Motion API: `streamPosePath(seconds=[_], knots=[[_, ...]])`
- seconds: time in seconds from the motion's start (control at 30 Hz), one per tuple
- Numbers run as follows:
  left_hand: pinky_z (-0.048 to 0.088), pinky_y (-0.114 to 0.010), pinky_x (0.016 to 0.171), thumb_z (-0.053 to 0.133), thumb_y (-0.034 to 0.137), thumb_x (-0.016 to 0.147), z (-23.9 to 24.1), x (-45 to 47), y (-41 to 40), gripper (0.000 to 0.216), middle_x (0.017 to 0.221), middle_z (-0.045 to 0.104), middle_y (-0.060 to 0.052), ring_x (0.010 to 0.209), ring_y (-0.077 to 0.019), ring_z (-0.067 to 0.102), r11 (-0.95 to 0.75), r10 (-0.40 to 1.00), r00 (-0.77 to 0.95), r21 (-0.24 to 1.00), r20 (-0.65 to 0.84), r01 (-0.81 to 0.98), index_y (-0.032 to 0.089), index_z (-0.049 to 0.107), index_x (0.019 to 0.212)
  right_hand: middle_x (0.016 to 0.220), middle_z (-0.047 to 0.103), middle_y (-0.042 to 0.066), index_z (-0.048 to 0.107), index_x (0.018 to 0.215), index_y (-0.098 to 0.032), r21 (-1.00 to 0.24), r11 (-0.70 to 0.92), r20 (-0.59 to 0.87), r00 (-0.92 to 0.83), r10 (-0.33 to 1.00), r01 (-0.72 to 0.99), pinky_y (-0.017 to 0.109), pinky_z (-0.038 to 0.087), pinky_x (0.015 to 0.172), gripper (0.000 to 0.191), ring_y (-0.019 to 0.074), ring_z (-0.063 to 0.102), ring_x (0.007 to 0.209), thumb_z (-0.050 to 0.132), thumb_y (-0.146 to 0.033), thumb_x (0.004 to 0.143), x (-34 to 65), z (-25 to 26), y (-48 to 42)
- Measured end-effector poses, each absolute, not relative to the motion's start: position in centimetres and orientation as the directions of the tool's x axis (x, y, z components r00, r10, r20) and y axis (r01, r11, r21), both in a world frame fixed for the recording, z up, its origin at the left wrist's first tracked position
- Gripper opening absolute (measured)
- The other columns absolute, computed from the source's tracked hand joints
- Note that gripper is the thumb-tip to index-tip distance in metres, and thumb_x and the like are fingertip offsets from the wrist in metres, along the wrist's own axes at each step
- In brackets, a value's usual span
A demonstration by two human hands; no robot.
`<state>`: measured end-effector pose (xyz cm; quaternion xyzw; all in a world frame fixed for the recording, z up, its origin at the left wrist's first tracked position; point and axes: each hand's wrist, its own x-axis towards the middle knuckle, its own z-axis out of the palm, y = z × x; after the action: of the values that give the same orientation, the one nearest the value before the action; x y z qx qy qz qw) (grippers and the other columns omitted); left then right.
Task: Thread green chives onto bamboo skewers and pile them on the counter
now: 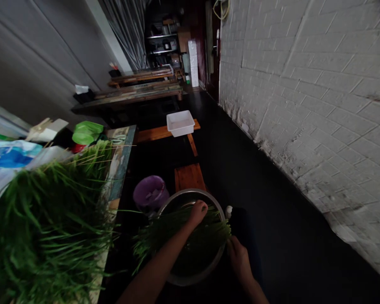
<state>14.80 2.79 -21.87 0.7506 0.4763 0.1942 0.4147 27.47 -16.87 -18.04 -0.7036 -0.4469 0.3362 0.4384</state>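
Observation:
A wide metal basin [220,257] sits low in front of me, with a thick bundle of long green chives [205,236] lying across it. My left hand [199,212] is over the bundle near the far rim, its fingers curled closed; whatever they hold is too small or hidden to make out. At the basin's right side, my right hand [240,255] is closed by the pale stem ends and seems to grip some chives there. The leafy tips hang out over the left rim.
On my left, a table [123,162] bears a large heap of chives [50,219], a green plastic bag [87,131] and scissors [118,139]. A purple bucket [150,194] and a wooden stool [190,176] stand beyond the basin. A white tub [180,123] rests on a bench; a block wall [304,105] runs along the right.

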Motion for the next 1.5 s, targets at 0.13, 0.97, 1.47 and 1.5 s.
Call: streamPosePath(seconds=[0.13,0.97,1.47,1.5], knots=[[0.036,-0.033,0.089,0.064,0.015,0.069,-22.5,15.4,1.6,0.009,0.089,0.058,-0.004,0.094,-0.0199,0.05,-0.235,0.847,0.513,0.766,-0.14,0.598,0.019,0.065,0.077,0.05,0.046,-0.004,0.052,0.068,-0.019,-0.906,-0.227,-0.085,0.373,0.924,0.357,0.019,0.033,0.042,0.044,0.0101,0.042,0.044,0.035,-0.052,0.091,27.5,-18.4,-16.9],[0.039,-0.027,0.067,0.073,0.031,0.061,-15.5,13.8,1.4,0.026,0.065,0.062,-0.004,0.065,-0.0134,0.056,0.56,0.667,0.623,0.827,-0.408,-0.057,0.009,0.065,0.073,0.056,0.057,0.0,0.056,0.077,-0.018,-0.882,-0.097,0.013,0.23,0.973,0.462,0.018,0.037,0.045,0.038,0.0113,0.052,0.048,0.032,-0.043,0.094,27.3,-15.6,-15.4],[0.038,-0.024,0.059,0.071,0.027,0.062,-14.2,13.6,1.0,0.025,0.079,0.06,-0.002,0.06,-0.0088,0.052,0.602,0.69,0.583,0.788,-0.429,-0.132,0.013,0.059,0.08,0.056,0.056,0.0,0.054,0.075,-0.018,-0.877,-0.09,0.041,0.261,0.964,0.472,0.019,0.037,0.045,0.04,0.0116,0.051,0.047,0.031,-0.045,0.094,27.3,-15.6,-15.2],[0.038,-0.024,0.058,0.071,0.026,0.062,-14.2,13.5,1.1,0.026,0.08,0.059,-0.002,0.059,-0.0083,0.052,0.609,0.688,0.585,0.78,-0.429,-0.143,0.013,0.059,0.081,0.057,0.056,0.0,0.054,0.075,-0.018,-0.879,-0.089,0.042,0.262,0.964,0.469,0.019,0.037,0.044,0.04,0.0117,0.051,0.047,0.031,-0.045,0.094,27.2,-15.6,-15.2]])
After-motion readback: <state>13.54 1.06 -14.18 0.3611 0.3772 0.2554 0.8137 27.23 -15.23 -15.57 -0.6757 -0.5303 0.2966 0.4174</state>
